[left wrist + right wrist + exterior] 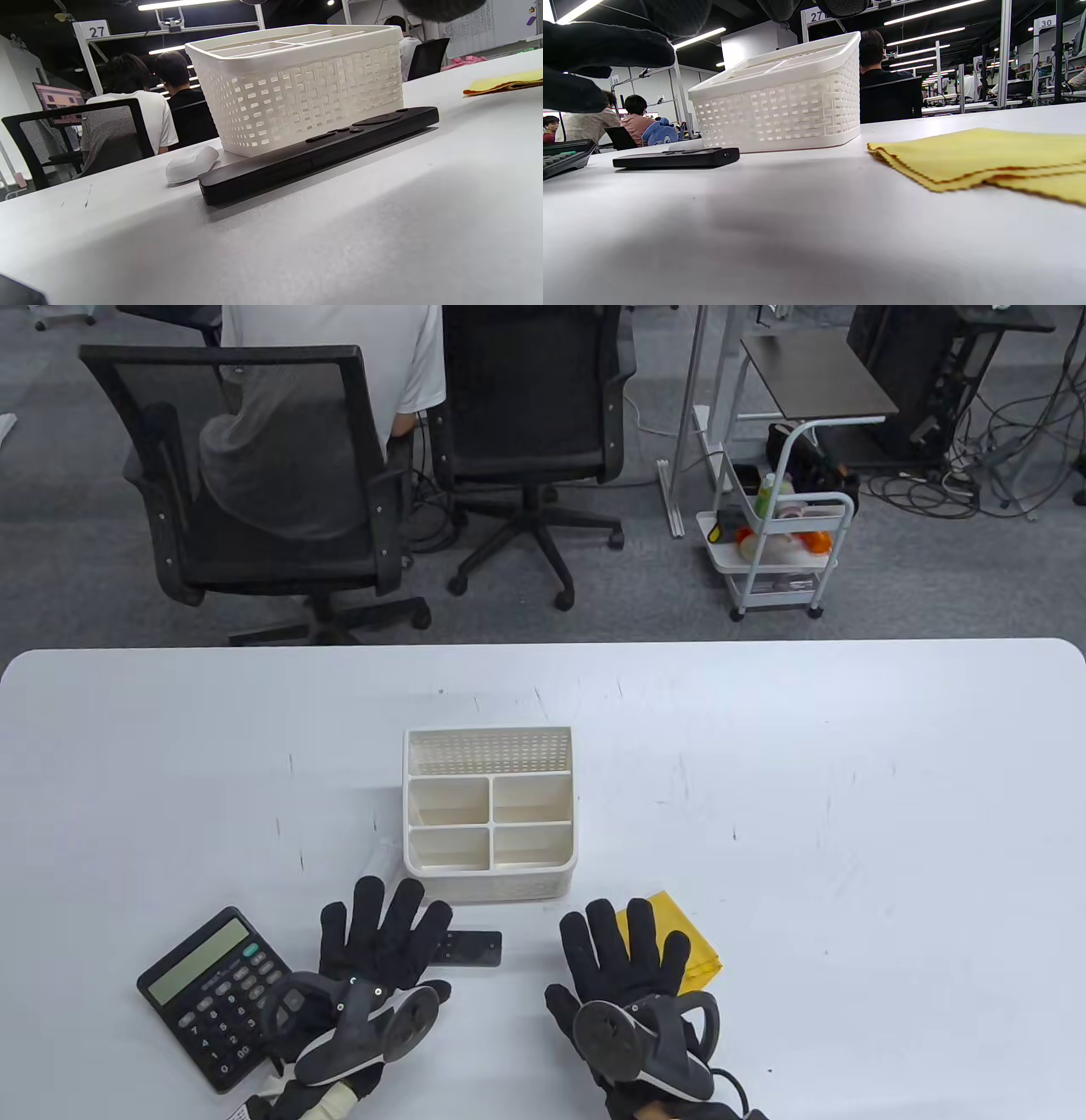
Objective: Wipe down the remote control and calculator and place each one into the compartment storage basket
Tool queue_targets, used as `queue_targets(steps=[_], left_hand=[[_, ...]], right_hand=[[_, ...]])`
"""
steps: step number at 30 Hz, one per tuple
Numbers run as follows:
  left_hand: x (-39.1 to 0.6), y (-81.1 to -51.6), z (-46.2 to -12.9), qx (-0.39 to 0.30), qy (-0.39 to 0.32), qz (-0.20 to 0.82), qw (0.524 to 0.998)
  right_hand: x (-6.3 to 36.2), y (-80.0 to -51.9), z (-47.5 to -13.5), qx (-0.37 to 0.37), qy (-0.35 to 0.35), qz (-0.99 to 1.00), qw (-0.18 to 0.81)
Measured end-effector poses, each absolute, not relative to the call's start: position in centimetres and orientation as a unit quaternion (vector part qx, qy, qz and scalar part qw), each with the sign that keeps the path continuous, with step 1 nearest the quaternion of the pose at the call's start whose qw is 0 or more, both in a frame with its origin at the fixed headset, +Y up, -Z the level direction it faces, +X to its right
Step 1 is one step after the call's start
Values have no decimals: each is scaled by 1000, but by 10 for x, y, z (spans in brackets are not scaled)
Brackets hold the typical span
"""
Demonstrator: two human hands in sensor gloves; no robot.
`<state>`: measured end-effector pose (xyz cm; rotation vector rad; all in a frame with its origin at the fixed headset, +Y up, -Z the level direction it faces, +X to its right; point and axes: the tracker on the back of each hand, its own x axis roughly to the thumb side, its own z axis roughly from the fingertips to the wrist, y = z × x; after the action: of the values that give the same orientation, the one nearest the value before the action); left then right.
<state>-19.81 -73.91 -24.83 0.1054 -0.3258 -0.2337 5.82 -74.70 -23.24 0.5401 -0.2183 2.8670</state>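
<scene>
Your left hand [382, 937] and right hand [624, 954] lay spread flat, holding nothing — background signs read "27" [96, 31] and "30" [1046, 22].

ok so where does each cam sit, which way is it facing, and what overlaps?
Table view: high, looking down at the table; shows both gloved hands, left hand and right hand, fingers spread.
Left wrist view: low near the tabletop, facing the remote control and basket; only a dark fingertip at the top edge.
Right wrist view: low, facing the basket and yellow cloth; gloved fingers top left.
Shared: both wrist views show basket, remote control and cloth.
</scene>
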Motion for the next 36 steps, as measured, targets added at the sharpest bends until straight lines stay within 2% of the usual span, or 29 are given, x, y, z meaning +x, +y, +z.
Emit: queue_targets(steps=[23,36], left_hand=[[-200,-741,-250,51,-163,-84,982],[-201,-740,-249,48,-163,-85,982]], right_hand=[[61,-742,-233,171,-71,974,129],[93,-733,-244,105,-62,966,229]])
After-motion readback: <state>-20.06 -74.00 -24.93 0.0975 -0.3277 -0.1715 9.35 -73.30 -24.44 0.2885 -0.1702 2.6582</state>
